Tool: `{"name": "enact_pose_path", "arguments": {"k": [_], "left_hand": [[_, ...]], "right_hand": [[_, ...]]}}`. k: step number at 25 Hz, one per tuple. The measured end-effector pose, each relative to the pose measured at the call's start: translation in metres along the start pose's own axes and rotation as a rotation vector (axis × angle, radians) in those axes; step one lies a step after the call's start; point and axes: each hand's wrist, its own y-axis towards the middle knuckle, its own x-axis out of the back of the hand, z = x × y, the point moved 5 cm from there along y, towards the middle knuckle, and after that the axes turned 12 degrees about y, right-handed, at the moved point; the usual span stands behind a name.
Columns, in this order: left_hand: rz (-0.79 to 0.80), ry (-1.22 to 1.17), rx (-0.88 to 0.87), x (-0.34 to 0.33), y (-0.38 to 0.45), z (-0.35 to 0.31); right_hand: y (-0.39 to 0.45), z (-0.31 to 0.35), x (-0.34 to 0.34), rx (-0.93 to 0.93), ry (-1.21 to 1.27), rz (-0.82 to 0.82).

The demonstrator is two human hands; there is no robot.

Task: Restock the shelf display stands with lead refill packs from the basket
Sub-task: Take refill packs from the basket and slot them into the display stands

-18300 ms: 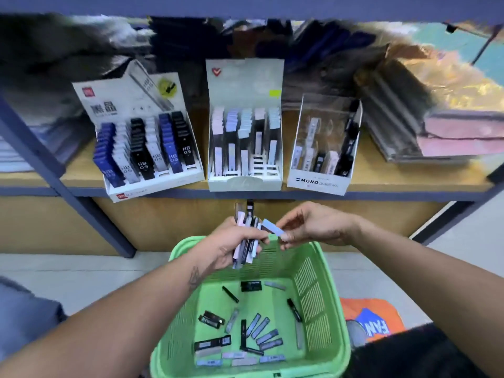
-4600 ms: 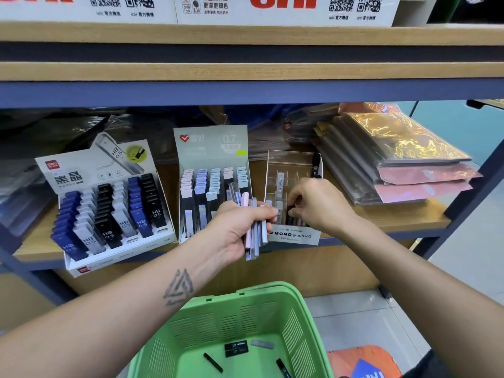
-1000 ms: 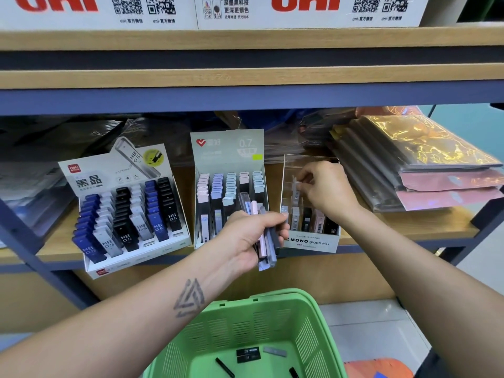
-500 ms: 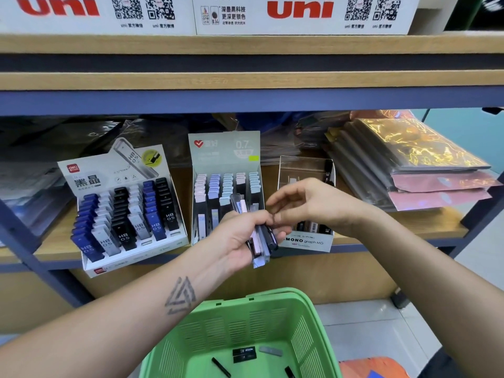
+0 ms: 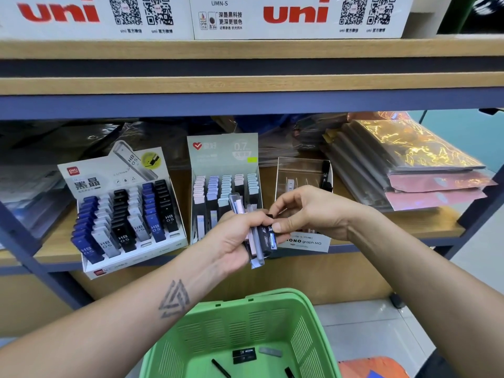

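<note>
Two hands: left hand [image 5: 234, 241] grips refill packs [image 5: 256, 241]; right hand [image 5: 308, 211] pinches black "2B" pack [image 5: 268, 237].

One head-worn camera looks forward and slightly down, close to the shelf [image 5: 245, 257], with the basket [image 5: 308, 323] below.

Red "uni" on white boxes [image 5: 297, 17] on top shelf, with QR codes; "UMN-S" on the right one. "deli", "HB 0.5" on left stand [image 5: 109, 170]; "HB 0.5" on its packs [image 5: 122, 238]. "0.7" on middle stand [image 5: 223, 150]. "MONO graph MG" on clear stand [image 5: 306, 242], first letter hidden.
</note>
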Motion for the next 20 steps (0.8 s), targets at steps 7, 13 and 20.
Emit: {"name": "enact_pose_path", "arguments": {"k": [7, 13, 20], "left_hand": [[0.047, -0.062, 0.011, -0.005, 0.001, -0.001], [0.028, -0.053, 0.031, -0.008, 0.007, 0.0], [-0.043, 0.065, 0.049, -0.018, 0.017, -0.001]], "right_hand": [[0.005, -0.01, 0.002, -0.21, 0.275, -0.04], [-0.005, 0.018, 0.031, 0.143, 0.382, -0.359], [-0.032, 0.05, 0.091, 0.48, -0.175, -0.746]]}}
